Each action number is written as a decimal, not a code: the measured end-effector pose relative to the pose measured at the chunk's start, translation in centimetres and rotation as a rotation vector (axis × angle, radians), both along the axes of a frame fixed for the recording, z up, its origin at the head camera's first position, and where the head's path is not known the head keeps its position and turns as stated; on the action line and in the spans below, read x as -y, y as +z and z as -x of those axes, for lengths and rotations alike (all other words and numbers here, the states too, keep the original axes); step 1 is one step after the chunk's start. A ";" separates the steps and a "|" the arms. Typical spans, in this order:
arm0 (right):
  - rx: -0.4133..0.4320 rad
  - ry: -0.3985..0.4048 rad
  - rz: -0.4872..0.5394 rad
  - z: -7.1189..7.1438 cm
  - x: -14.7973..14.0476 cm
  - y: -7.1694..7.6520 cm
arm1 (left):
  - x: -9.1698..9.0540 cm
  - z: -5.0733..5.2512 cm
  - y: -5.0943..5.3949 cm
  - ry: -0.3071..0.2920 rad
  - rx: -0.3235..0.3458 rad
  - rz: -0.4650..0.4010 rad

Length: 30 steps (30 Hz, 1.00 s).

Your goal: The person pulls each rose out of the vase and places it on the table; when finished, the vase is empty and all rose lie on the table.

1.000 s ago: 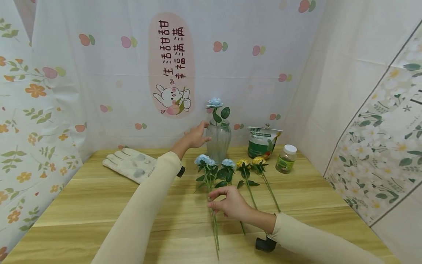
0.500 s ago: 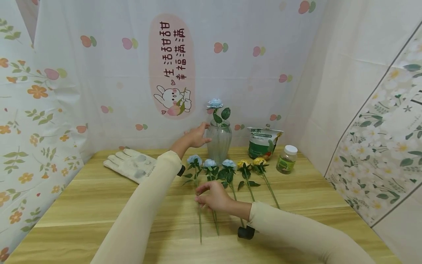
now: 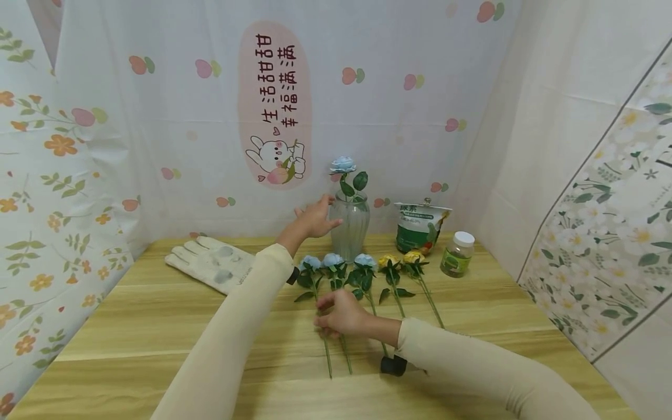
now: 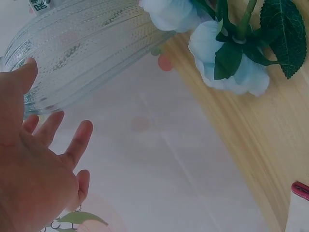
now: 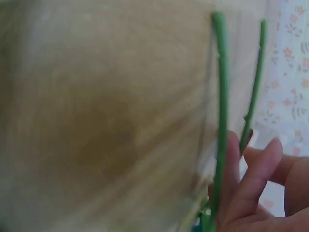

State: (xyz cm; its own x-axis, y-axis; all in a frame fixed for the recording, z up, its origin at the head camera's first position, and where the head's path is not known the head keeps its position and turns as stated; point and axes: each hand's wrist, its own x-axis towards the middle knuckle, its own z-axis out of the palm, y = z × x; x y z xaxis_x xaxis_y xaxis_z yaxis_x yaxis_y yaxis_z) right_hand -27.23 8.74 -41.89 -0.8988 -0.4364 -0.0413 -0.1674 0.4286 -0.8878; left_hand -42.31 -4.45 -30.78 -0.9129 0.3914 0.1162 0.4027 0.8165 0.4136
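Observation:
A ribbed clear glass vase (image 3: 350,230) stands at the back of the table with one light-blue artificial rose (image 3: 343,165) upright in it. My left hand (image 3: 314,219) is at the vase's left side near the rim, thumb in front and fingers extended; in the left wrist view the fingers are spread by the glass. In front lie three blue roses in a row. My right hand (image 3: 343,315) pinches the stem of the leftmost blue rose (image 3: 310,263), while the middle blue rose (image 3: 333,260) passes beneath the hand. The third blue rose (image 3: 365,261) lies just right.
Two yellow roses, a nearer one (image 3: 388,261) and another (image 3: 413,257), lie to the right. Behind them stand a green-and-white pouch (image 3: 418,228) and a white-capped jar (image 3: 457,254). A pale work glove (image 3: 210,263) lies at left. Printed cloth (image 3: 210,146) hangs behind the table (image 3: 157,338).
My right hand has moved left with one blue rose, parting it from the middle one, then slightly back right. My left hand stays by the vase, its thumb shifting a little across the glass.

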 end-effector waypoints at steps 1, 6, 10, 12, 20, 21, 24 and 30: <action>0.010 0.008 -0.012 0.0 -0.1 0.2 | 0.0 0.0 0.0 0.005 -0.001 0.002; -0.111 0.081 -0.144 0.7 -1.3 2.3 | 0.0 -0.1 -0.2 0.012 -0.005 -0.009; -0.310 0.068 -0.216 2.5 -3.0 5.6 | -0.2 -0.2 -0.1 0.010 -0.013 -0.011; -0.398 0.020 -0.217 3.9 -3.9 7.5 | -0.2 -0.3 0.0 0.013 -0.016 -0.011; -0.639 -0.266 -0.229 8.5 -5.4 13.0 | -0.2 -0.4 0.0 0.032 0.005 -0.024; -0.660 -0.277 -0.233 9.0 -5.4 13.5 | -0.2 -0.4 0.0 0.030 0.004 -0.028; -0.686 -0.303 -0.274 10.6 -5.2 14.4 | -0.2 -0.3 -0.1 0.026 0.000 -0.036; -0.625 -0.281 -0.427 13.1 -4.9 14.9 | -0.1 -0.1 -0.2 0.027 0.012 -0.048</action>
